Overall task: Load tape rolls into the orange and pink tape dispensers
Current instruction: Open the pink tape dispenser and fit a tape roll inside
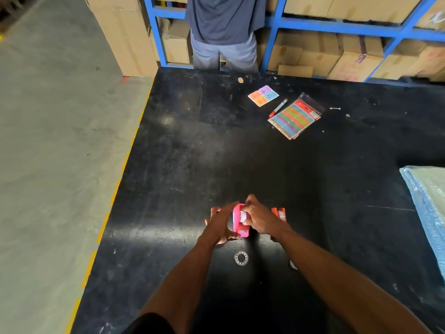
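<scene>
The pink tape dispenser stands on the black table between my two hands. My left hand grips its left side. My right hand covers its top right, with fingers on a white tape roll sitting in the dispenser. The orange tape dispenser stands just right of my right hand, partly hidden by it. A clear tape roll lies flat on the table nearer to me. Something small and white peeks out from under my right forearm.
Far across the table lie coloured sticky notes, a red marker and a packet of coloured label strips. A blue-wrapped bundle sits at the right edge. A person stands at the blue rack of cardboard boxes behind the table.
</scene>
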The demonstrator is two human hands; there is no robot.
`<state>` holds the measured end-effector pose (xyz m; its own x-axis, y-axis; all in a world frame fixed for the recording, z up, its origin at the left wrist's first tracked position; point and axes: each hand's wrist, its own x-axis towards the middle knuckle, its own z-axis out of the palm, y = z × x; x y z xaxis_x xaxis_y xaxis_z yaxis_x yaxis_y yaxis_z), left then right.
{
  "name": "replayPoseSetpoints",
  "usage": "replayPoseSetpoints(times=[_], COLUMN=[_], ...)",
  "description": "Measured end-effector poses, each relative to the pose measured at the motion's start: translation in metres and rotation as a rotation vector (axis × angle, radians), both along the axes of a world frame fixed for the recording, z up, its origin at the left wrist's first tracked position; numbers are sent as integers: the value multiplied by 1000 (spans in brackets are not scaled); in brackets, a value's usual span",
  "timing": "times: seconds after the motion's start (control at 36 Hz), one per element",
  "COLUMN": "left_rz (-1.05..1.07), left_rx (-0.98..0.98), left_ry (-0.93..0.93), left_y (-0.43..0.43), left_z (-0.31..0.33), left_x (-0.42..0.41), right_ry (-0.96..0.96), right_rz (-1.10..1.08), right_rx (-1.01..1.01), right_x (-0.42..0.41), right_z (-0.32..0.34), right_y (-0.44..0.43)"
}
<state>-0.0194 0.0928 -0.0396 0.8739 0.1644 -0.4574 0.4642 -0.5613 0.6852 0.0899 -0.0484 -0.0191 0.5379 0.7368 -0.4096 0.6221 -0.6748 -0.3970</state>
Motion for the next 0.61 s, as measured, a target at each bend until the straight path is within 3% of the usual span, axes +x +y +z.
replayPoseSetpoints(times=[0.14, 0.22, 0.31, 0.44, 0.61], left_rz=[-28, 37, -37, 179, 353], left_rx=[8, -100, -1, -183, -282], left_ry=[-3, 51, -34, -249, -372], left_y=[-2, -2, -3, -15, -33], left_z=[0, 8, 14, 23, 44], left_x=[0, 2, -4, -22, -27], right_ry=[20, 26, 33, 9, 6], right_rz=[-37, -68, -112, -145, -135], right_rx=[-15, -18, 6, 28, 117], right_x=[-5, -8, -9, -11, -19], right_z=[6, 10, 17, 29, 51], right_y=[-4, -8, -10, -14, -8])
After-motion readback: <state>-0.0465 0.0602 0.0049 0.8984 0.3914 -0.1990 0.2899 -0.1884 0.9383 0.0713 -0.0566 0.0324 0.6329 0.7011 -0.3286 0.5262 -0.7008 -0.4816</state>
